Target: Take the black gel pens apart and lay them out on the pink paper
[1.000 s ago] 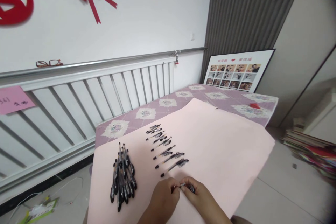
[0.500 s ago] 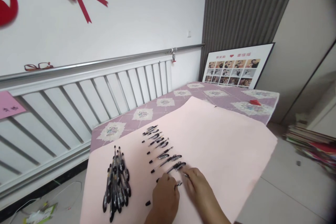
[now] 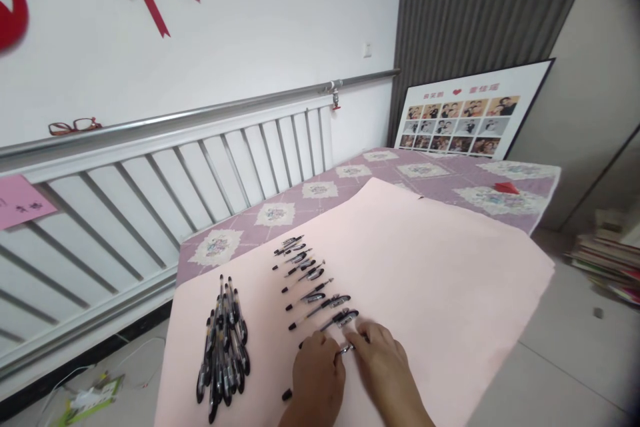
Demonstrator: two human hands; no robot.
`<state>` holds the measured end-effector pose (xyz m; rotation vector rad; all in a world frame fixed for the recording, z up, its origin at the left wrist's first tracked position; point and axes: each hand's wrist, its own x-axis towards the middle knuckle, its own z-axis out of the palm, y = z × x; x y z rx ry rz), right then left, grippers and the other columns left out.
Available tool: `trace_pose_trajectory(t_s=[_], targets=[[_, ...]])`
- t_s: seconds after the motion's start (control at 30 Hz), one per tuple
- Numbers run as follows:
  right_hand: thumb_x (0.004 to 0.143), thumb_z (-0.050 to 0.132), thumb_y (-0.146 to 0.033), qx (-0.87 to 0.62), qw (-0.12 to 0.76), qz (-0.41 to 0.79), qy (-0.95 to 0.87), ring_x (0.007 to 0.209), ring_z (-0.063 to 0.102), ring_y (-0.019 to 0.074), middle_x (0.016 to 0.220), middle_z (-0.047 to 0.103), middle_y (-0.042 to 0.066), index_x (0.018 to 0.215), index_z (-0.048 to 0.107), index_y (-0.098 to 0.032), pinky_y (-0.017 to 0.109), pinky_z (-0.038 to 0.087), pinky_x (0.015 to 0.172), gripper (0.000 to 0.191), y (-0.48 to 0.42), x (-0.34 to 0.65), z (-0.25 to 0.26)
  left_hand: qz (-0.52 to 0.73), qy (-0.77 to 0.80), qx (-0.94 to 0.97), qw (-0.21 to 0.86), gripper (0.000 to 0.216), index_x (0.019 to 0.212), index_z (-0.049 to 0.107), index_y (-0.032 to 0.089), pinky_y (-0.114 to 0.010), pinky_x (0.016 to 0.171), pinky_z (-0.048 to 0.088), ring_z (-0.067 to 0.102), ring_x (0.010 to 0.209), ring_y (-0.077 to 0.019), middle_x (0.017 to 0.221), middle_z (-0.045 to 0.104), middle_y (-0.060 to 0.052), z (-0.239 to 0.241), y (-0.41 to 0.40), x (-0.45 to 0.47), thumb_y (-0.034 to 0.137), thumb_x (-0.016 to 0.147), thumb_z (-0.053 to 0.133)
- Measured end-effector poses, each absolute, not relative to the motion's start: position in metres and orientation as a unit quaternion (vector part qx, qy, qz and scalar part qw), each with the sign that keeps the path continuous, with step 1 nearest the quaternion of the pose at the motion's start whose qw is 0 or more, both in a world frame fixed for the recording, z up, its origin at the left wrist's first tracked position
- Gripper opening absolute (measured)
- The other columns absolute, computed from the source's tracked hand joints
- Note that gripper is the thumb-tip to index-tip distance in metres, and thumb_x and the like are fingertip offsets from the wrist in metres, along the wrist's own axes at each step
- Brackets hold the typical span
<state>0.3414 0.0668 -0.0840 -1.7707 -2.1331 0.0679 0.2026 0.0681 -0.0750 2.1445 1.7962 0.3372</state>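
Observation:
My left hand [image 3: 317,373] is closed around a pen [image 3: 344,349], whose silvery tip end sticks out towards the right. Facing it, my right hand [image 3: 383,360] pinches a small dark pen part [image 3: 354,345] at that tip; whether the two are joined I cannot tell. Just beyond my fingers lies a pen taken apart [image 3: 345,317], the nearest of a column of disassembled pens [image 3: 305,271] with loose black end pieces. A black end piece [image 3: 287,394] shows beside my left wrist. To the left lies a pile of whole-looking pens [image 3: 224,353].
Pink paper [image 3: 430,267] covers much of the table, over a purple patterned cloth [image 3: 340,190]. A folded red paper [image 3: 507,187] lies at the far right. Behind stands a white radiator [image 3: 240,177] with a pipe; a photo board [image 3: 453,120] leans by the wall.
My right hand has come closer to my left, bringing its small part to the pen's tip. The view has shifted slightly; the laid-out pens and the pile stay put.

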Motion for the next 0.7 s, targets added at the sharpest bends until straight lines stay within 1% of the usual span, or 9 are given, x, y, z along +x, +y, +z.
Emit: trace_pose_trajectory(t_s=[0.2,0.3,0.37,0.43,0.5,0.57,0.63,0.7], targets=[[0.076,0.047,-0.008,-0.63,0.187,0.027,-0.754,0.098,0.052,0.0269,0.107,0.06,0.007,0.109,0.057,-0.033,0.038,0.041,0.075,0.042,0.066,0.343,-0.09,0.123,0.635,0.746,0.156,0.024,0.087,0.059,0.023,-0.03,0.075,0.036,0.05,0.086,-0.0197,0.091,0.058,-0.004,-0.078,0.07,0.202,0.019,0.078,0.037],[0.077,0.044,-0.006,-0.647,0.212,0.028,-0.732,0.096,0.054,0.0248,0.107,0.061,0.007,0.113,0.055,-0.028,0.037,0.041,0.076,0.043,0.068,0.353,-0.1,0.13,0.631,0.75,0.151,0.023,0.086,0.058,0.023,-0.03,0.075,0.036,0.05,0.087,-0.0195,0.092,0.058,-0.004,-0.08,0.071,0.202,0.019,0.079,0.037],[0.08,0.043,-0.011,-0.656,0.239,0.031,-0.715,0.096,0.054,0.0243,0.108,0.062,0.007,0.114,0.053,-0.024,0.037,0.04,0.078,0.038,0.068,0.359,-0.107,0.131,0.632,0.75,0.143,0.023,0.087,0.058,0.022,-0.03,0.076,0.036,0.05,0.088,-0.0194,0.093,0.058,-0.004,-0.081,0.072,0.202,0.019,0.079,0.037],[0.082,0.043,-0.016,-0.651,0.256,0.042,-0.713,0.094,0.055,0.0238,0.105,0.063,0.007,0.109,0.055,-0.022,0.037,0.04,0.078,0.03,0.068,0.361,-0.11,0.13,0.632,0.752,0.134,0.022,0.087,0.058,0.022,-0.031,0.077,0.036,0.05,0.088,-0.0196,0.094,0.058,-0.004,-0.082,0.073,0.202,0.019,0.079,0.037],[0.082,0.044,-0.017,-0.63,0.255,0.06,-0.731,0.092,0.055,0.0227,0.101,0.064,0.005,0.098,0.058,-0.024,0.036,0.04,0.077,0.023,0.066,0.36,-0.107,0.127,0.632,0.754,0.129,0.022,0.088,0.057,0.022,-0.031,0.076,0.036,0.049,0.087,-0.0199,0.094,0.058,-0.003,-0.081,0.073,0.203,0.019,0.078,0.038],[0.079,0.046,-0.014,-0.603,0.247,0.069,-0.755,0.092,0.055,0.0221,0.098,0.063,0.003,0.091,0.06,-0.026,0.035,0.041,0.076,0.022,0.064,0.354,-0.102,0.12,0.63,0.756,0.131,0.021,0.087,0.057,0.023,-0.032,0.076,0.036,0.049,0.087,-0.02,0.093,0.058,-0.003,-0.08,0.074,0.203,0.019,0.079,0.038],[0.076,0.048,-0.011,-0.585,0.237,0.071,-0.772,0.094,0.054,0.0218,0.098,0.063,0.002,0.09,0.061,-0.029,0.035,0.041,0.076,0.027,0.063,0.348,-0.097,0.115,0.63,0.756,0.136,0.02,0.087,0.057,0.022,-0.032,0.077,0.036,0.049,0.088,-0.0202,0.093,0.058,-0.004,-0.077,0.074,0.203,0.019,0.079,0.038],[0.073,0.049,-0.008,-0.576,0.234,0.062,-0.781,0.097,0.054,0.0222,0.1,0.062,0.003,0.095,0.061,-0.03,0.036,0.042,0.078,0.034,0.063,0.344,-0.096,0.112,0.626,0.759,0.144,0.019,0.087,0.057,0.022,-0.032,0.079,0.035,0.048,0.09,-0.0203,0.094,0.057,-0.004,-0.075,0.074,0.202,0.019,0.079,0.039]])
